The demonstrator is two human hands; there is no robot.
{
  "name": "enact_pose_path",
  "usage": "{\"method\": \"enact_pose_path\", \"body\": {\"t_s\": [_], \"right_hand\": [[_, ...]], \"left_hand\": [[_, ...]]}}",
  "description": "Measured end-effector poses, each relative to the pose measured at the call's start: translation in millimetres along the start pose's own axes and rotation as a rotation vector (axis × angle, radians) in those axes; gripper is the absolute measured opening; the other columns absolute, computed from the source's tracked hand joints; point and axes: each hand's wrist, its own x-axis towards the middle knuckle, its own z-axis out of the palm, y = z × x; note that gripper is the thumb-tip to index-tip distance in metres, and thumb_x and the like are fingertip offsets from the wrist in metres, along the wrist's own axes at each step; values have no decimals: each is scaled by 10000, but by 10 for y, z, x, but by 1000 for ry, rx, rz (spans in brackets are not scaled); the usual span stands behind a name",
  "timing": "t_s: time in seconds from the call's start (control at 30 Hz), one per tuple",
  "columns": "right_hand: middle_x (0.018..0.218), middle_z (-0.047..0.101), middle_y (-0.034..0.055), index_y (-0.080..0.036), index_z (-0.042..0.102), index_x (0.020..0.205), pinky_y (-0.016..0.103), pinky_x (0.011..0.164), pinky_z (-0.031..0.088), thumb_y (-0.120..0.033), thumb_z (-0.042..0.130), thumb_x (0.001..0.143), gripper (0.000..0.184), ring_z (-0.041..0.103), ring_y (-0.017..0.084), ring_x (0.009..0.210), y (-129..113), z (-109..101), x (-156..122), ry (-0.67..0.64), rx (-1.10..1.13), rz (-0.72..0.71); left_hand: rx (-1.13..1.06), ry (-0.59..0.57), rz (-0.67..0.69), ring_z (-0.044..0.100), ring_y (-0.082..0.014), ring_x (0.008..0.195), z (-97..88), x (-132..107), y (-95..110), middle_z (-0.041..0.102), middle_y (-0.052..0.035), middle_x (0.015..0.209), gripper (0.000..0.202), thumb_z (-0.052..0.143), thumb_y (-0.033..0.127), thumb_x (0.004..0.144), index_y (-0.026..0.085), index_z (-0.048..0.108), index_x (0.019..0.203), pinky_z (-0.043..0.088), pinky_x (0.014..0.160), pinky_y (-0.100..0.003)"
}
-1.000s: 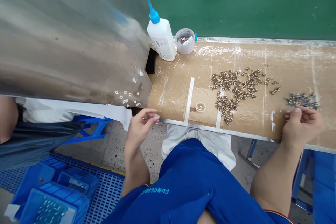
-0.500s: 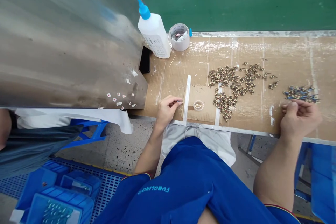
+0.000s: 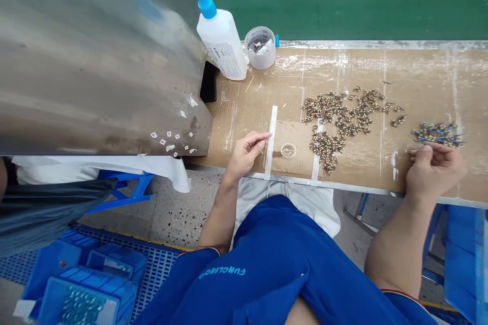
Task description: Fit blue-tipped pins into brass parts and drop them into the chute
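My left hand [image 3: 246, 154] is over the cardboard, left of a white tape strip [image 3: 271, 142]. Its index finger stretches forward and the thumb is bent beneath; a tiny thing seems held at the thumb tip, too small to name. Right of the strip lies a small round clear dish [image 3: 288, 150] with a gold-coloured loop in it. My right hand [image 3: 434, 170] is closed, thumb against fingers, just below a pile of small blue-ended metal pieces [image 3: 436, 133]; what it holds is hidden. Between the hands spreads a larger heap of small brass-coloured eye screws [image 3: 328, 109].
A white bottle with a blue nozzle [image 3: 223, 45], a tape roll holding scraps [image 3: 261, 48] and a black phone [image 3: 208, 82] stand at the back left. A metal panel [image 3: 102, 61] borders the left side. Blue crates [image 3: 89, 294] sit on the floor, near another person's leg [image 3: 53, 213].
My left index finger has stretched forward past the thumb, and that hand has shifted slightly. My right hand stays by the blue-ended pile. The view has tilted a little.
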Motion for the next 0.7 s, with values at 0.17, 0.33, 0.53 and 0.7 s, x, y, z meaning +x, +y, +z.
{"method": "enact_pose_path", "body": {"t_s": [0.17,0.33,0.53,0.7], "right_hand": [[602,569,-30,-204,563,775,299,625,483,-233,582,708,75,605,162,575,-52,-1,-25,-16,-2,-5],[597,572,-18,-198,569,766,287,601,461,-232,564,679,94,597,160,569,-10,-3,16,-14,31,-15],[640,573,-23,-197,576,810,286,563,464,-352,604,716,184,583,140,539,-219,-9,-207,108,192,-181],[768,658,-11,-232,626,933,300,629,560,-372,625,852,162,663,144,648,-733,161,-914,-376,235,-320]], "left_hand": [[-183,28,-96,720,-143,772,58,38,-121,702,-46,932,308,770,384,816,182,759,1048,618,701,-267],[-179,62,-93,737,-166,823,51,11,-156,763,-67,935,359,812,360,766,171,753,1066,646,793,-322],[-155,65,-160,762,-214,841,113,-69,-124,797,-106,903,341,832,357,733,129,778,982,652,831,-375],[-118,59,-75,767,-202,756,192,-157,-184,805,-102,893,263,781,361,801,143,801,945,661,727,-334]]}}
